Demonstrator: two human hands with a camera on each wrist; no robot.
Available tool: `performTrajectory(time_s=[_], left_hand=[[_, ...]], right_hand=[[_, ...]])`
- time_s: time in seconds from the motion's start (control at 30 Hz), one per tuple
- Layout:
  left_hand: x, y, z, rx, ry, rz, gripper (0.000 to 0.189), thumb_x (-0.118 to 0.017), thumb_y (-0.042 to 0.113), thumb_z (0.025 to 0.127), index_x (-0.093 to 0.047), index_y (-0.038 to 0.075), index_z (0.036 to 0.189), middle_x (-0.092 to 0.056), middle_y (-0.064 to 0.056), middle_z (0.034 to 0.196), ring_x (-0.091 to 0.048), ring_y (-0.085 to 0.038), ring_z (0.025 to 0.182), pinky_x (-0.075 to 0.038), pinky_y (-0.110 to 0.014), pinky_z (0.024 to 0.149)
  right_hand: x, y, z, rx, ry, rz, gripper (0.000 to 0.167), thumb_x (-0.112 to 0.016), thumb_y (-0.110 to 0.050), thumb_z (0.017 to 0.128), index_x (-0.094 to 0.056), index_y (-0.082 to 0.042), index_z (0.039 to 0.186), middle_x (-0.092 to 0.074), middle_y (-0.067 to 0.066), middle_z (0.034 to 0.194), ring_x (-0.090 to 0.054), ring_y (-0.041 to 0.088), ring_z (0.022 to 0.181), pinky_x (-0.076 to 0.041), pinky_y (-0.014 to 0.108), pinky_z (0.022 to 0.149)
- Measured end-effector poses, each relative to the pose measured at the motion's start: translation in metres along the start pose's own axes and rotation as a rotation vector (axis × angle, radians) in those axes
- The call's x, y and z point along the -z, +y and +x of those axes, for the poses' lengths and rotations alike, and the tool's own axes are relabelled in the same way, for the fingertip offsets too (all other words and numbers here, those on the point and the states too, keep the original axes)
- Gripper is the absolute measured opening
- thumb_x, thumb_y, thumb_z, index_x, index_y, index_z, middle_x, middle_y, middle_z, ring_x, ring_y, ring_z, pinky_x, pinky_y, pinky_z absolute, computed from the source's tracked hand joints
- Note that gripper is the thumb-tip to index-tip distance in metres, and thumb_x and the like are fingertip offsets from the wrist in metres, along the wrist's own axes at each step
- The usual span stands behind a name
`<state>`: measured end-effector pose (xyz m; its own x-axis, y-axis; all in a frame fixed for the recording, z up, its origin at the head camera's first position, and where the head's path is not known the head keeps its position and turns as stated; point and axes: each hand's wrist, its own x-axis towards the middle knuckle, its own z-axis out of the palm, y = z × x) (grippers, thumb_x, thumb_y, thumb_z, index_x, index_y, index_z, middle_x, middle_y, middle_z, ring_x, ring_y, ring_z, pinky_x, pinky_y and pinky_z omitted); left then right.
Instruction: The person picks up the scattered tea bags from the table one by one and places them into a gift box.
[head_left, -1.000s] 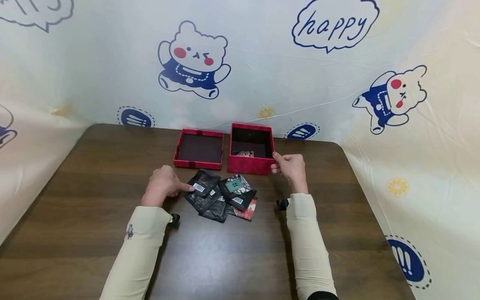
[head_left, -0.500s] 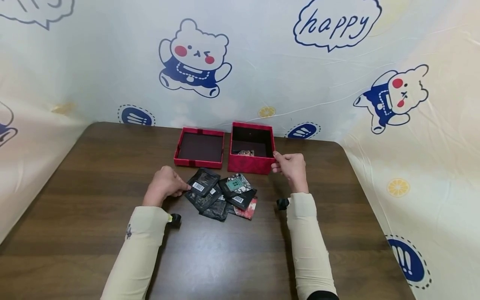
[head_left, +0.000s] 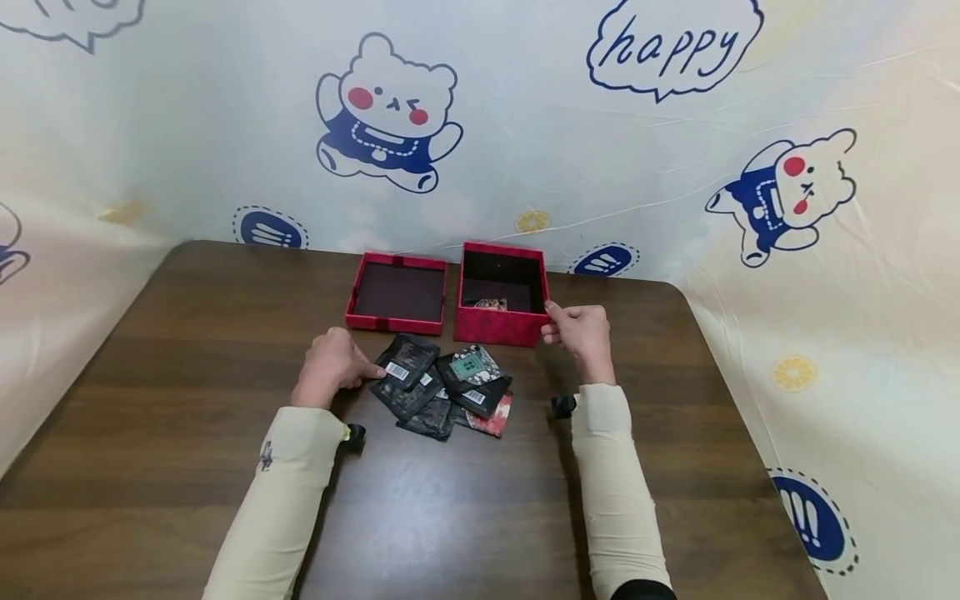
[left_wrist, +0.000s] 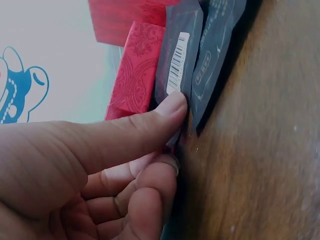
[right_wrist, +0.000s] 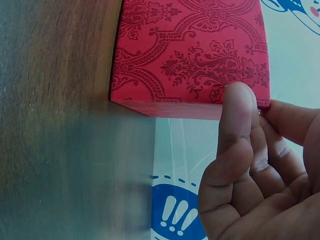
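Note:
My left hand (head_left: 333, 367) pinches the near left corner of a black sachet (head_left: 411, 357) with a white barcode label. In the left wrist view its thumb lies over the sachet's corner and the fingers curl beneath. That sachet is on top of several other black sachets (head_left: 429, 418), one with a patterned, green-labelled face (head_left: 469, 367). A red-printed sachet (head_left: 493, 418) sticks out at the right. My right hand (head_left: 585, 333) grips the front right corner of an open red box (head_left: 498, 327), thumb at the rim and fingers against the patterned wall (right_wrist: 195, 55).
Left of the box lies its red lid (head_left: 393, 322), dark inside facing up. A small patterned packet (head_left: 492, 305) shows inside the box. The brown table (head_left: 420, 517) meets a cartoon-printed backdrop (head_left: 525, 125) just behind box and lid.
My left index finger, stretched over the barcoded sachet a second ago, has drawn back, and thumb and fingers now pinch its corner. The right hand stays at the box corner.

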<state>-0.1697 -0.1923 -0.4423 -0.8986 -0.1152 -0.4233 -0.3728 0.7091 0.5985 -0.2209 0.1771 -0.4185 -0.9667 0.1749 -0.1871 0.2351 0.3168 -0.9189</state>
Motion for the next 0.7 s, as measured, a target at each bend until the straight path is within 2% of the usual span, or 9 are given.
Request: performTrajectory(time_s=[0.13,0.3,0.43,0.53,0.7], left_hand=[[0.002,-0.001,0.000,0.010,-0.024,-0.026,0.023,-0.085,0.021,0.083,-0.077,0.000,0.078,-0.064,-0.011,0.064,-0.057,-0.023,0.059,-0.046,-0.033,0.057],[0.007,-0.004,-0.001,-0.018,-0.067,-0.082,0.022,-0.078,0.017,0.089,-0.075,-0.003,0.081,-0.065,-0.011,0.066,-0.059,-0.021,0.058,-0.051,-0.033,0.059],[0.010,-0.006,-0.001,-0.008,-0.100,-0.257,0.017,-0.076,0.009,0.090,-0.074,-0.008,0.094,-0.068,-0.015,0.080,-0.066,-0.019,0.063,-0.059,-0.031,0.067],[0.011,-0.008,-0.001,0.011,-0.108,-0.422,0.024,-0.075,0.002,0.089,-0.068,-0.011,0.109,-0.066,-0.021,0.096,-0.071,-0.018,0.070,-0.060,-0.031,0.073],[0.012,-0.013,0.002,0.014,-0.135,-0.570,0.035,-0.071,-0.003,0.091,-0.062,-0.013,0.123,-0.066,-0.026,0.110,-0.073,-0.018,0.078,-0.060,-0.032,0.076]], right_hand=[[-0.001,0.002,0.001,0.002,0.010,0.001,0.037,-0.071,-0.039,0.095,-0.078,-0.003,0.094,-0.074,0.016,0.081,-0.074,0.032,0.075,-0.058,0.050,0.083],[-0.002,0.001,0.002,0.009,0.001,-0.006,0.038,-0.071,-0.040,0.095,-0.078,-0.003,0.095,-0.074,0.016,0.081,-0.074,0.027,0.071,-0.058,0.051,0.084],[-0.002,0.001,0.001,0.005,-0.002,-0.005,0.037,-0.072,-0.039,0.094,-0.079,-0.003,0.095,-0.074,0.015,0.079,-0.074,0.025,0.069,-0.058,0.049,0.083],[-0.002,0.001,0.001,0.005,0.001,-0.003,0.037,-0.072,-0.039,0.094,-0.079,-0.003,0.095,-0.074,0.015,0.080,-0.074,0.025,0.069,-0.059,0.046,0.080],[-0.001,0.001,0.001,0.003,0.005,-0.008,0.037,-0.072,-0.040,0.094,-0.079,-0.004,0.095,-0.074,0.015,0.082,-0.074,0.028,0.073,-0.060,0.040,0.076]])
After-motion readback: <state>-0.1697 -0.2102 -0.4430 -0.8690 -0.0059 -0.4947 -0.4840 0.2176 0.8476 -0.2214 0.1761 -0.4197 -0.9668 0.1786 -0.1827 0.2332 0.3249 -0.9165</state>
